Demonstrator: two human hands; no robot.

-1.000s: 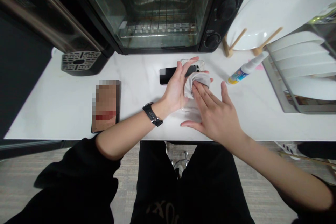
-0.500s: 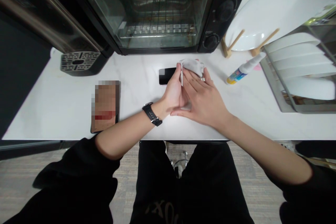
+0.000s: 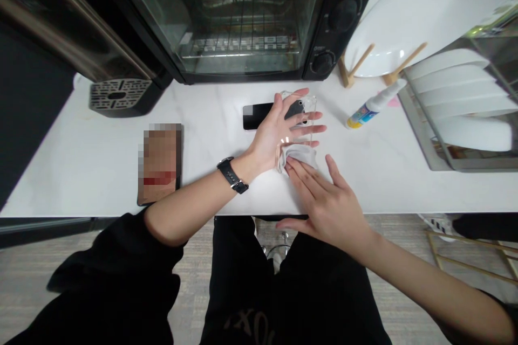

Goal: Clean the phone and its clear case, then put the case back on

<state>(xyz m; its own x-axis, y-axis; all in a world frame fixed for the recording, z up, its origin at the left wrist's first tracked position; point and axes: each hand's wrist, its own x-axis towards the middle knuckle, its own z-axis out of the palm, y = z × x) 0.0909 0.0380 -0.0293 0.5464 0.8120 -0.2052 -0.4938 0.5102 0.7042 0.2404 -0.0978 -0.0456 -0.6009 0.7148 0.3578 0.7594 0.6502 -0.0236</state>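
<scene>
A clear phone case lies across the palm of my left hand, which supports it from below with the thumb at its edge and the fingers spread behind it. My right hand presses a light grey cloth against the near end of the case with its fingertips, thumb held apart. Flat on the counter beyond my left hand is a dark phone, partly hidden by the hand and case.
A spray bottle stands to the right, near a rack of white dishes. The toaster oven is at the back. On the left are a tablet-like device with a blurred screen and a machine's drip tray.
My right hand has slid the cloth from the far end of the case toward me. The fingers of my left hand and the clear case are now uncovered.
</scene>
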